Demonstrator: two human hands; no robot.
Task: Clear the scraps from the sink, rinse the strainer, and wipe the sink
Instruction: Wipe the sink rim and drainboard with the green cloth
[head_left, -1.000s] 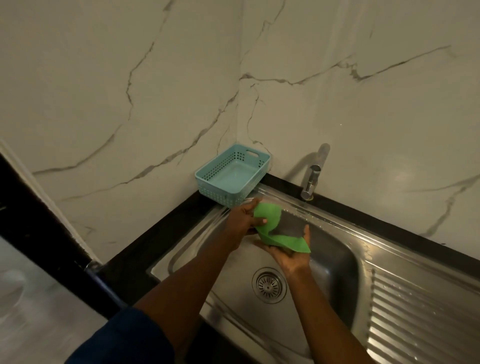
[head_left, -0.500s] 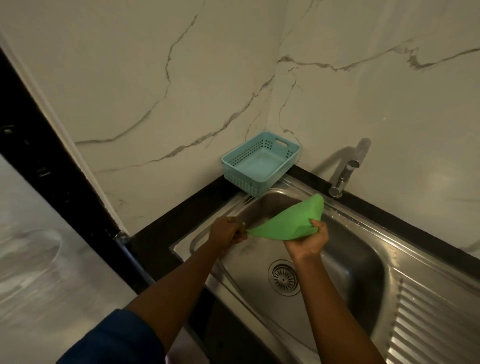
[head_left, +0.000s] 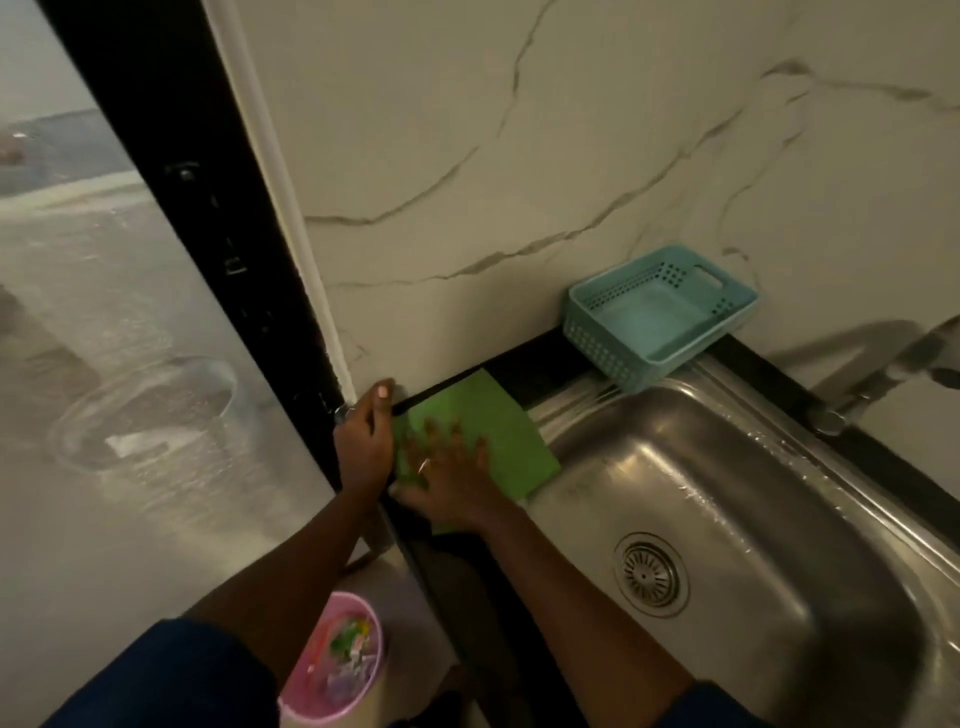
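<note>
The green cloth lay flat under the right hand's spread fingers, the left hand loosely open beside it, the sink beyond looking cleared, so wiping seemingly neared completion.

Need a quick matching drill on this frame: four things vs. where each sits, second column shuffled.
Things:
1. cloth
2. basket
3. strainer
4. pink bin

Places:
A. on the floor, below the counter edge
B. in the sink bottom
C. flat on the dark counter left of the sink, under the right hand
D. in the corner against the marble wall, behind the sink

Pairs: 1-C, 2-D, 3-B, 4-A
</note>
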